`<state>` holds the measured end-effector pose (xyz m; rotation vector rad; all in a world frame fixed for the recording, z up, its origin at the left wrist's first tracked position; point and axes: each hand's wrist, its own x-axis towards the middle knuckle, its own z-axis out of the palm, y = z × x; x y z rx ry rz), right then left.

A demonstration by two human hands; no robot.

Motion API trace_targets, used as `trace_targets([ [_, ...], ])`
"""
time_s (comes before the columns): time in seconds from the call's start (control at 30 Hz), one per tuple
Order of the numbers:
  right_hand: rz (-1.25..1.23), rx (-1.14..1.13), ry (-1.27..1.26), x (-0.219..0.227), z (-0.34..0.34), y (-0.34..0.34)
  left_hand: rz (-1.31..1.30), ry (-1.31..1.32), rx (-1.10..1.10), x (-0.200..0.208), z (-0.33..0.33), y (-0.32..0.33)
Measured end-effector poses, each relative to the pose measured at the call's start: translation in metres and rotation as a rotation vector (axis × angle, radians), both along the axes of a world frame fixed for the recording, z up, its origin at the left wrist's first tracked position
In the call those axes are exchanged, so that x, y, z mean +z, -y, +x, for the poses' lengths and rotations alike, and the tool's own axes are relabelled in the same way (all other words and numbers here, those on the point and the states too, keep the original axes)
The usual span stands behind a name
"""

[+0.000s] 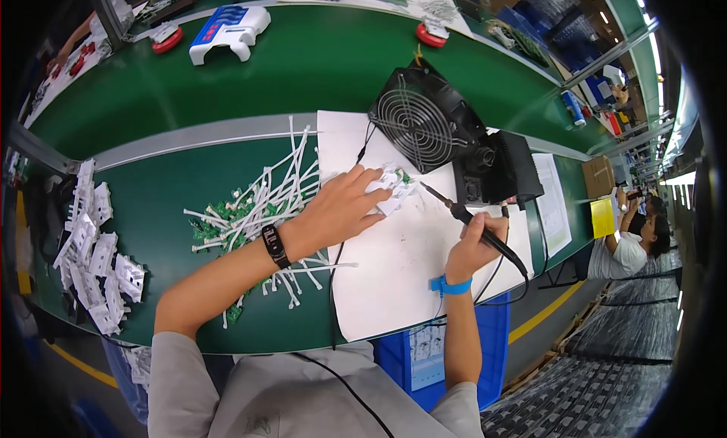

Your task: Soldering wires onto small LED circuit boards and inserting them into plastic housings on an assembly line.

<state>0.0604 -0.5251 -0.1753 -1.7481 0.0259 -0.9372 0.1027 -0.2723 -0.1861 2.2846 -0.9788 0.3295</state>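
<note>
On the white sheet (379, 279), my left hand (344, 207) presses a small white plastic housing (391, 199) down under its fingers. A bit of green circuit board (404, 176) shows at the housing's far edge. My right hand (478, 245) is closed round the black handle of a soldering iron (460, 212). The iron's tip points left at the housing, close to the board; whether they touch I cannot tell. Left of my left hand lies a pile of white cables (280, 199) with small green circuit boards (219, 218) at their ends.
White plastic housings (89, 268) are heaped at the table's left. A black fan (419, 120) and a black soldering station (500, 169) stand beyond my hands. A blue bin (492, 347) sits below the front edge. A thin cord runs from my blue wrist strap (454, 287).
</note>
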Motion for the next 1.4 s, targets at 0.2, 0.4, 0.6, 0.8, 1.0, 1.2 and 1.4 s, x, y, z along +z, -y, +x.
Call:
trace_targets([
  [0.2,-0.061,-0.253,0.188,0.027,0.023,0.041,-0.019,0.015,-0.011,-0.001,-0.001,0.0],
  [0.4,-0.204,-0.269,0.019,0.041,0.064,0.058,-0.005,0.01,0.0,-0.003,-0.001,-0.001],
  [0.6,-0.14,-0.156,-0.107,0.014,0.097,0.049,-0.033,0.046,-0.011,-0.005,-0.002,-0.003],
  [0.8,-0.008,-0.047,-0.236,0.023,0.092,0.049,-0.029,0.032,-0.011,-0.005,-0.002,-0.006],
  [1.0,0.014,-0.082,-0.275,-0.003,0.054,0.05,-0.153,0.107,0.102,0.036,-0.003,-0.008],
  [1.2,-0.019,0.099,-0.463,0.024,0.002,0.009,-0.104,0.102,0.482,0.093,0.045,-0.069],
  [1.4,-0.198,0.426,-0.367,0.068,-0.025,-0.076,0.313,0.134,1.007,-0.006,0.1,-0.188],
])
